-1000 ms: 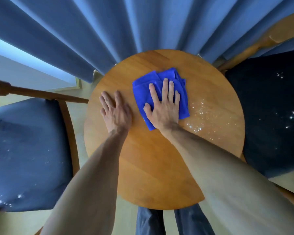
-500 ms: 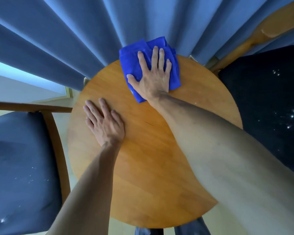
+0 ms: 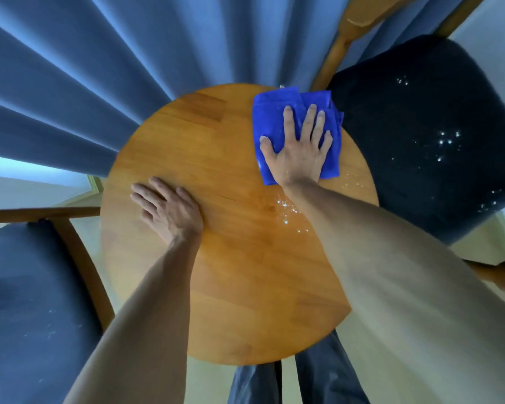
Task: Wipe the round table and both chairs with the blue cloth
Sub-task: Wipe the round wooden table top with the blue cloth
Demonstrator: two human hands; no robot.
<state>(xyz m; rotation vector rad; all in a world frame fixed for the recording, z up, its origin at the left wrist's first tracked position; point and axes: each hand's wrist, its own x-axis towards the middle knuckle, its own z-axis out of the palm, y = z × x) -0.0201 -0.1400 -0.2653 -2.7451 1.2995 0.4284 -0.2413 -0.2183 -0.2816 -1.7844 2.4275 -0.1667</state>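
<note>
The round wooden table fills the middle of the view. My right hand lies flat, fingers spread, pressing the folded blue cloth onto the table's far right edge. White specks are scattered on the wood just below the cloth, beside my right forearm. My left hand rests palm down on the left side of the table, holding nothing. A dark-cushioned chair with white specks stands at the right. A second chair with a blue seat stands at the left, faintly speckled.
Blue curtains hang right behind the table. The right chair's wooden back rises beside the cloth. The left chair's wooden frame runs close to the table edge. My legs show below the table over a pale floor.
My right hand has slid the blue cloth from the table's far edge by the curtains over to the far right edge. My left hand has stayed flat on the table.
</note>
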